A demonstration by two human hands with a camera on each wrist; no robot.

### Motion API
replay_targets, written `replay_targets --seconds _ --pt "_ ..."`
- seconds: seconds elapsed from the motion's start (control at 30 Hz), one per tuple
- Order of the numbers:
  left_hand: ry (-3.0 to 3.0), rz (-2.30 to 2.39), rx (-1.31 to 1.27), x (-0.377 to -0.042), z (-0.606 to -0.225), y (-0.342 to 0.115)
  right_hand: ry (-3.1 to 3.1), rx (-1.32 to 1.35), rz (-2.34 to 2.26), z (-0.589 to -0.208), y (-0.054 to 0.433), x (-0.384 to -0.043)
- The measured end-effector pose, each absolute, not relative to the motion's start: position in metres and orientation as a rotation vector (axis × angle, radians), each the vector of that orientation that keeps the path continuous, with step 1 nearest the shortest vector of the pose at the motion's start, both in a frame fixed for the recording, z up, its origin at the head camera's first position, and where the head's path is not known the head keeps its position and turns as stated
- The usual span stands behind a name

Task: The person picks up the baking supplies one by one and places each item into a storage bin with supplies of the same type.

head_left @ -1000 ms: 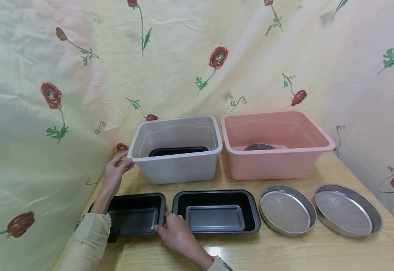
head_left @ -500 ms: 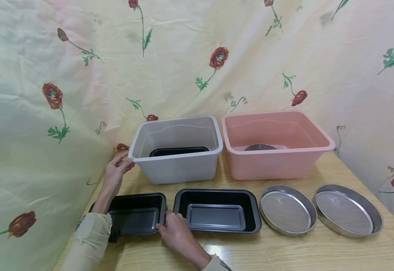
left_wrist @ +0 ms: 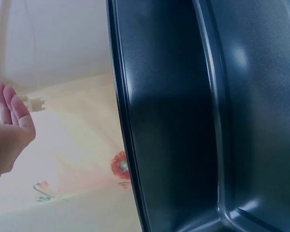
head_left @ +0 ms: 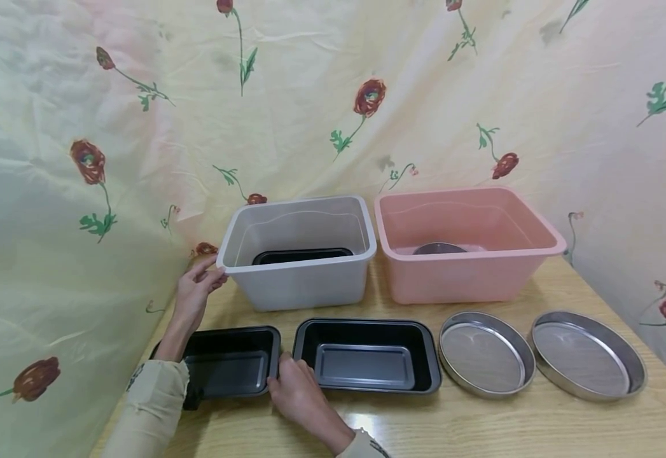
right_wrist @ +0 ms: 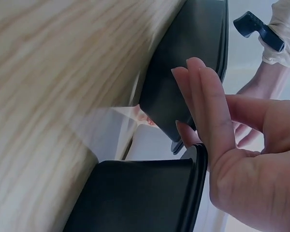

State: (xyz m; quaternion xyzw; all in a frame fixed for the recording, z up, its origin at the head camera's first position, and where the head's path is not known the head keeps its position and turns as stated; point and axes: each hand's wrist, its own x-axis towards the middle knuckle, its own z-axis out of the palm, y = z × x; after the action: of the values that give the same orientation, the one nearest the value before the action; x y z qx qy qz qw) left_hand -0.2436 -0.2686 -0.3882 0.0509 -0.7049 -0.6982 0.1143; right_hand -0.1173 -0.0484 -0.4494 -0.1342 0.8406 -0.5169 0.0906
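Observation:
In the head view, my left hand (head_left: 191, 299) touches the rim at the near left corner of a grey plastic bin (head_left: 301, 289). Its fingers look fairly straight in the left wrist view. My right hand (head_left: 301, 394) is at the narrow gap between two black loaf pans. Its thumb and fingers pinch the right end of the left loaf pan (head_left: 229, 366), the fingers lying along the outer wall in the right wrist view. A fingertip also lies near the rim of the right loaf pan (head_left: 364, 366). My left forearm covers part of the left pan.
A black pan (head_left: 303, 256) lies inside the grey bin. Beside it stands a pink bin (head_left: 453, 280) with a round metal piece (head_left: 438, 248) in it. Two round sieves (head_left: 487, 356) lie at the right on the wooden table (head_left: 481, 426). Flowered cloth (head_left: 310, 127) hangs behind.
The right loaf pan has shifted very slightly to the right. My right thumb has drawn back a little to the right along the left pan's edge. My left hand has not visibly moved.

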Motion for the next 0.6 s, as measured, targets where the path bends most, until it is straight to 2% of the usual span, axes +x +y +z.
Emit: replay_targets --seconds 0.6 --pt "-2.037 -2.098 0.099 -0.2413 -0.3867 -0.2700 2.325 -0.356 -1.812 -0.4422 -0.0448 -0.1216"
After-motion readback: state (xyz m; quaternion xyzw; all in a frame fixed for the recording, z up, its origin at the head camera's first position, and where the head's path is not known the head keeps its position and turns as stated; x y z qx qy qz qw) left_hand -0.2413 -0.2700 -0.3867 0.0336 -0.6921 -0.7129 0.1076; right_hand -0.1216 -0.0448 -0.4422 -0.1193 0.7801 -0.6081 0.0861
